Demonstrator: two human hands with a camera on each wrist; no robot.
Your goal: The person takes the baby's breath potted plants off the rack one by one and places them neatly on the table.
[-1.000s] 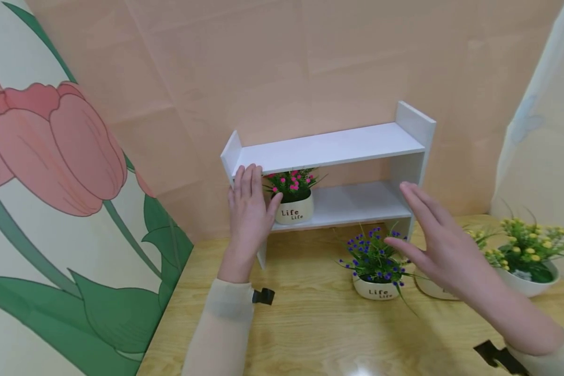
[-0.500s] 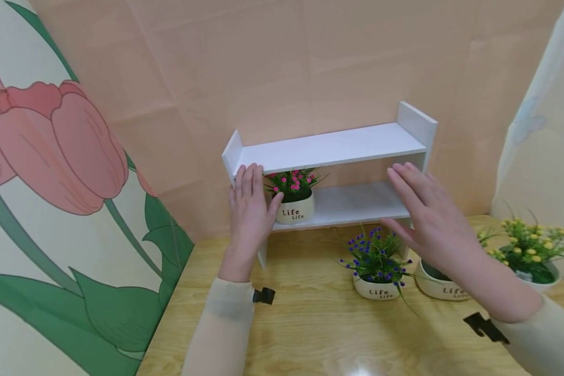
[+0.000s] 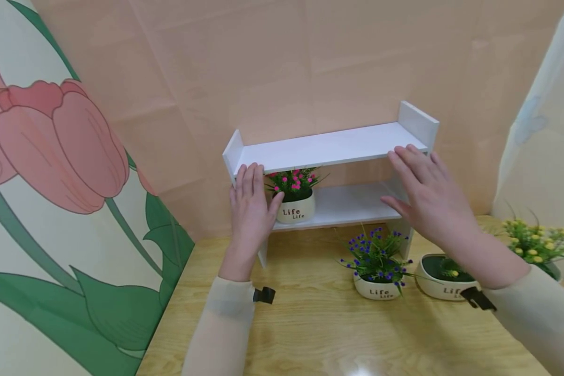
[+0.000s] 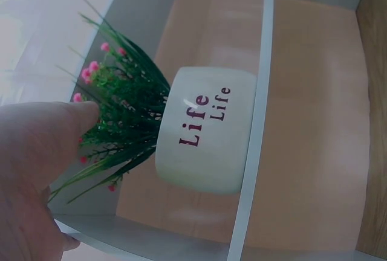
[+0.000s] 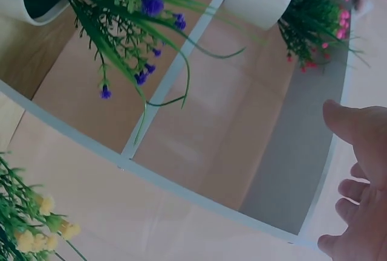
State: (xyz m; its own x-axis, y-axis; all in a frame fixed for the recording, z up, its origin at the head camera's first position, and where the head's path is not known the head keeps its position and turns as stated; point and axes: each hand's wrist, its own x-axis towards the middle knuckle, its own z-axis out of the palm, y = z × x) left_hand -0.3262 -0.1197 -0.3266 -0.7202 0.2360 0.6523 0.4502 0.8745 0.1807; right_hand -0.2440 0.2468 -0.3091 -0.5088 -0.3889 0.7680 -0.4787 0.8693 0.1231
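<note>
A white two-tier shelf stands on the wooden table against the backdrop. My left hand rests at its left front corner, fingers extended over the upper board's edge. Close to the right front corner is my right hand, its fingers straight and fingertips overlapping the upper board's edge. In the left wrist view, my left thumb lies in front of the pink flowers. Their white pot, marked "Life", sits on the lower board at the left end. The right wrist view shows my right thumb beside the upper board, gripping nothing.
A pot of purple-blue flowers stands on the table before the shelf's right side. Right of it are a white "Life" pot, partly behind my right forearm, and yellow flowers. A tulip-printed panel borders the left.
My right hand has moved left and up to the shelf's right front corner, uncovering more of the white pot beneath the forearm. My left hand has stayed at the left corner.
</note>
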